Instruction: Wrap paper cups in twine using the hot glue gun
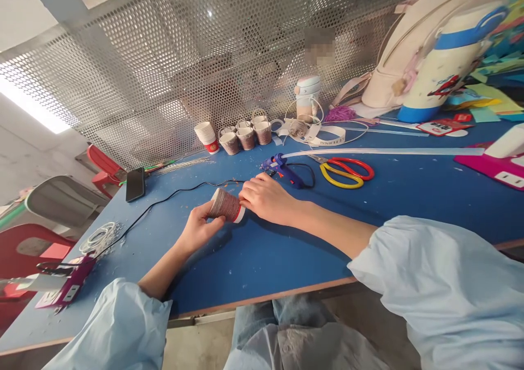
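My left hand (pixel 200 229) is closed around a paper cup (pixel 226 204) that lies tilted above the table. Brownish-red cord is wound about most of its side, with a red and white band bare at the end towards my right hand. Fingers bent together, my right hand (pixel 264 198) touches that end; whatever they pinch is hidden. Just beyond it a blue hot glue gun (pixel 286 171) lies on the table, a long clear glue stick (pixel 380 151) extending rightwards behind it. Scissors (pixel 346 173) with red and yellow handles rest to the right.
Several cord-wrapped cups with handles (pixel 246 138) stand at the back beside a stack of paper cups (pixel 207 136). A black cable (pixel 164 198) crosses the blue table (pixel 262 261) to a power strip (pixel 69 282). A phone (pixel 135 184) lies left; bottles (pixel 444 59) stand right.
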A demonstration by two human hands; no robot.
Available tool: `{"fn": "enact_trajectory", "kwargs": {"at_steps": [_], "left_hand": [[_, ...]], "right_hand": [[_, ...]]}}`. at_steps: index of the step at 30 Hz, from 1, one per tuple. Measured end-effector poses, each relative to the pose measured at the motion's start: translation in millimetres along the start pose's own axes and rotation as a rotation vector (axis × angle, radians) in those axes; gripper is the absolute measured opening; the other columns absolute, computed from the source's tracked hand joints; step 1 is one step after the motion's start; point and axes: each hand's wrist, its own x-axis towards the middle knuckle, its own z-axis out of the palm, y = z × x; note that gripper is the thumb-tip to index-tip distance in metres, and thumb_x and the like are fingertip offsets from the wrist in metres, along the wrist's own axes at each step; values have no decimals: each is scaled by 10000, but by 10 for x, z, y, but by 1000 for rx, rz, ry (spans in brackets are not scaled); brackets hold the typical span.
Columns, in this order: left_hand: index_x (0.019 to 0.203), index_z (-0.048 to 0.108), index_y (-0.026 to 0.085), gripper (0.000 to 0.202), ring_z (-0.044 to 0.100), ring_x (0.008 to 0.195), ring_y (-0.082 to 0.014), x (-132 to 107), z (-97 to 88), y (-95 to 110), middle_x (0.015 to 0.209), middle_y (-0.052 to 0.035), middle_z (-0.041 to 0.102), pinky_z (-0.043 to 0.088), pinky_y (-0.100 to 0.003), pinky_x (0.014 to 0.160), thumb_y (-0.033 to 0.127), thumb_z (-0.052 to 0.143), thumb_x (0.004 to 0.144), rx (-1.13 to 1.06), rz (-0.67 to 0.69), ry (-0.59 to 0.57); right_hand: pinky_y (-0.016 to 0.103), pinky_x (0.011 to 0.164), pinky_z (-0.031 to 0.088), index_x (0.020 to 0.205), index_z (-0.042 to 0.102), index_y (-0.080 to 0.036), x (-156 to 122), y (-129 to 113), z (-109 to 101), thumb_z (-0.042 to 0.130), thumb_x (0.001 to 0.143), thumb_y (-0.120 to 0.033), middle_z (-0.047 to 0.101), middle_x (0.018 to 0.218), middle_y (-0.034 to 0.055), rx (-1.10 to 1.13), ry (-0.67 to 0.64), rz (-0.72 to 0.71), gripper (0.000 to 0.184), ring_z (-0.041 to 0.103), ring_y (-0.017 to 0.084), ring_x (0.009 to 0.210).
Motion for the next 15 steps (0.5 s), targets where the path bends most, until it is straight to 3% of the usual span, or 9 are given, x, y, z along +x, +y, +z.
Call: {"fn": "enact_trajectory", "kwargs": {"at_steps": [5, 11, 15], "left_hand": [[660, 663, 162, 100, 509, 608, -159, 6, -45, -46, 602, 0, 613, 421, -262, 606, 198, 575, 630, -39, 2, -41], [681, 677, 163, 100, 489, 627, -155, -12, -92, -199, 636, -2, 589, 416, -261, 603, 204, 603, 627, -127, 35, -36], [820, 702, 175, 172, 543, 737, -173, 12, -90, -323, 802, -15, 644, 445, -285, 709, 234, 648, 668, -277, 74, -25]], "right_hand": [[325, 775, 313, 847, 634, -139, -2, -8, -9, 526, 936, -211, 655, 851, 59, 202, -33, 63, 157, 562, 181, 795], [283, 710, 400, 818, 622, -156, -2, 55, 23, 540, 874, -124, 662, 885, 44, 678, -58, 398, 105, 590, 147, 770], [240, 674, 475, 950, 627, -155, -13, 75, 31, 502, 860, -106, 704, 936, 27, 888, -137, 411, 162, 640, 124, 783]]}}
